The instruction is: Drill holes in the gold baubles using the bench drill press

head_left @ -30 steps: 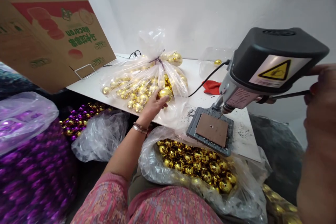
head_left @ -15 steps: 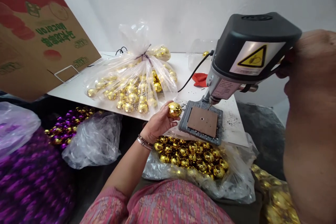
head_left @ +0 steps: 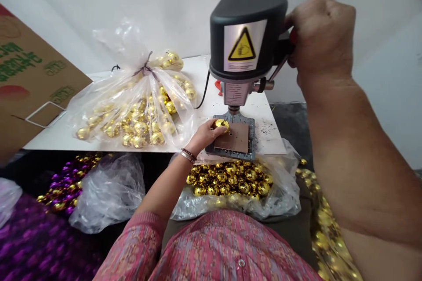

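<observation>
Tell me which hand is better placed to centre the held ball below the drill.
Probably the left hand: it holds the gold mirror ball at the brown plate, while the right hand is at the drill press lever.

The ball (head_left: 222, 125), round, gold and mirror-faceted, sits in the grasp of the left hand (head_left: 208, 132), at its fingertips. The drill (head_left: 249, 26) stands upright, black above and grey below, with a yellow warning triangle, rising beyond the left hand and just left of the right hand (head_left: 325, 37), which grips it.
</observation>
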`<state>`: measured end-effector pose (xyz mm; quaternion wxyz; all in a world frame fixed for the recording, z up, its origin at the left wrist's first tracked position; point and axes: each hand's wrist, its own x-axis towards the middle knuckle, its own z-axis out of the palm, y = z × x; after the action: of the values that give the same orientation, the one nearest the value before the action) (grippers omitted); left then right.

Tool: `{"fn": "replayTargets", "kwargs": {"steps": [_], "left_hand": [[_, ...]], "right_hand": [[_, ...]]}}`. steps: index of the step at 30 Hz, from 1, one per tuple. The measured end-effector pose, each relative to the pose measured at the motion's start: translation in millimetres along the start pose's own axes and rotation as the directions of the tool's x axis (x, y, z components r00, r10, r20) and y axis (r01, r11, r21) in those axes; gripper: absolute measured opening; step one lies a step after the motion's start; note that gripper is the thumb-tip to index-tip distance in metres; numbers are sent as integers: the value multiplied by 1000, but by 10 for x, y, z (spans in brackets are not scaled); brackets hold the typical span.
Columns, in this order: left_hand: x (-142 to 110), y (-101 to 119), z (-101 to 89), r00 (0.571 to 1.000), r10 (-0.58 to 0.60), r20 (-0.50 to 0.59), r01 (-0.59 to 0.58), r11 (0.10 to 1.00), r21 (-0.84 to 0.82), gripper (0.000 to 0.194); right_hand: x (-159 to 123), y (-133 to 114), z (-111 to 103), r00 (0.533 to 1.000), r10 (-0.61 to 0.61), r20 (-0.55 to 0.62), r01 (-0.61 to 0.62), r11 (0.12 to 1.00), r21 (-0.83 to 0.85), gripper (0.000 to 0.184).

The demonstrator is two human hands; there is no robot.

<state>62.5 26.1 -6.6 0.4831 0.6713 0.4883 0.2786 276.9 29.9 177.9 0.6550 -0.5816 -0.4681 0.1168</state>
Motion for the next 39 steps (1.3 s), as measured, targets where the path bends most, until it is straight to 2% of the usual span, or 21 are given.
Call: {"fn": "replayTargets", "kwargs": {"steps": [5, 11, 17, 20, 25, 27, 29, 33, 36, 39], "left_hand": [[45, 33, 41, 999, 44, 2, -44, 987, 151, 30], [17, 111, 46, 998, 53, 20, -56, 967, 250, 45], [27, 139, 154, 992, 122, 30, -125, 930, 345, 48], [44, 97, 221, 989, 147, 0, -140, 941, 308, 55], [62, 17, 271, 996, 88, 27, -91, 986, 139, 61], [58, 9, 275, 997, 71, 21, -73, 989, 126, 63], [51, 8, 277, 998, 64, 17, -65, 990, 127, 61], [47, -7, 285, 996, 79, 29, -82, 990, 113, 56], [51, -36, 296, 995, 98, 31, -100, 989, 104, 54], [48, -52, 305, 994, 106, 38, -109, 992, 66, 53]], "right_hand": [[-10, -67, 22, 1000, -31, 3, 31, 994, -101, 32], [-36, -109, 23, 1000, 7, 0, -7, 996, -94, 34], [-73, -101, -31, 1000, 15, 25, -13, 998, -58, 41], [-75, -103, -33, 999, 17, 34, -15, 998, -61, 38], [-79, -110, -19, 1000, -19, 15, 21, 993, -112, 35], [-134, -88, -53, 997, -74, 22, 77, 987, -143, 33], [-246, -42, -113, 982, -187, 28, 189, 966, -175, 33], [-605, 90, -240, 904, -428, -9, 418, 886, -200, 40], [-867, 193, -310, 867, -497, -17, 477, 840, -258, 38], [-1014, 288, -364, 812, -583, 30, 550, 748, -372, 41]]}}
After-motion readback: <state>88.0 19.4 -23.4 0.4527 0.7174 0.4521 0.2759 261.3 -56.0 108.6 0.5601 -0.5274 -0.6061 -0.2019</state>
